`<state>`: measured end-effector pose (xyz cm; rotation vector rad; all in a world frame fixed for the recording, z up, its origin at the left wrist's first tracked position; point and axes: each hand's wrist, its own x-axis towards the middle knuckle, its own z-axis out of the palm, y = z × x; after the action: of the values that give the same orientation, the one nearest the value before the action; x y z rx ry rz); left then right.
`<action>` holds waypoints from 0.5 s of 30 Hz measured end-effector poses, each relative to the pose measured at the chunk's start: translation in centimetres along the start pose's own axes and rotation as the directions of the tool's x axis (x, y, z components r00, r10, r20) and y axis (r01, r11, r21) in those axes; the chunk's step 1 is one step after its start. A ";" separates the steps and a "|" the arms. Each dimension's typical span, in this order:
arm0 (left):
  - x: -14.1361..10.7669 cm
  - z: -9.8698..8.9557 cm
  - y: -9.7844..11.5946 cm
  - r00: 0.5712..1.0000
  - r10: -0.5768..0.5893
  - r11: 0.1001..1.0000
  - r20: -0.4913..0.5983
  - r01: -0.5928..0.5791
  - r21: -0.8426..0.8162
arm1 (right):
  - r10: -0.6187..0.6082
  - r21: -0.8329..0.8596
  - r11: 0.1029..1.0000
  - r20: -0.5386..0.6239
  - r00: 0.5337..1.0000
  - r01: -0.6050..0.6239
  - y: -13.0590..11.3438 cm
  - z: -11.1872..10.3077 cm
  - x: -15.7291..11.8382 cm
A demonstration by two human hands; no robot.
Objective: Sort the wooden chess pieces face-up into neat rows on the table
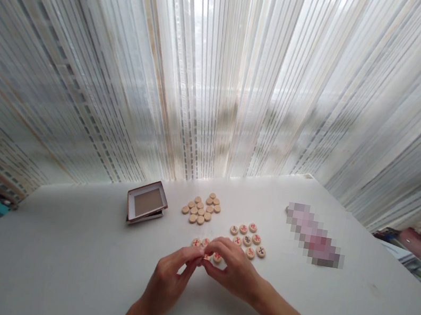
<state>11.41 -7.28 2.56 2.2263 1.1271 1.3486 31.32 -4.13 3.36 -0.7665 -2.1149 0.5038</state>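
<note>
Over the near middle of the white table (75,264), my left hand (170,277) and my right hand (234,269) meet at their fingertips. Both are closed in a pinch; whatever lies between the fingers is hidden. Round wooden Chinese chess pieces (196,242) with red characters lie just beyond and beneath the fingertips, partly covered. One red-marked piece (217,257) shows under my right hand. Right of it, a neat group of face-up pieces (247,240) bears red and black characters. Farther back sits a cluster of blank-topped pieces (200,212).
An open shallow box (147,202) rests on its other part at the back left. A blurred-out pinkish object (312,236) lies to the right. Striped sheer curtains (224,74) hang behind the table. Shelves with things on them (417,246) stand beyond the right edge.
</note>
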 end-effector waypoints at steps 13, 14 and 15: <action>0.1 0.2 0.2 0.996 -0.089 0.987 0.000 0.089 -0.134 | -0.019 0.011 1.000 0.020 1.000 0.019 -0.1 0.0 0.0; 0.0 0.3 0.3 0.988 -0.151 0.974 0.006 0.150 -0.170 | -0.024 0.005 1.000 0.016 1.000 0.024 -0.2 -0.1 0.1; 0.0 0.4 0.4 0.976 -0.218 0.953 0.016 0.217 -0.212 | -0.031 -0.005 1.000 0.013 0.999 0.031 -0.3 -0.1 0.1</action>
<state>11.91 -7.49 2.61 1.8878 1.1340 1.3181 31.26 -4.23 3.64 -0.7342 -2.1373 0.4876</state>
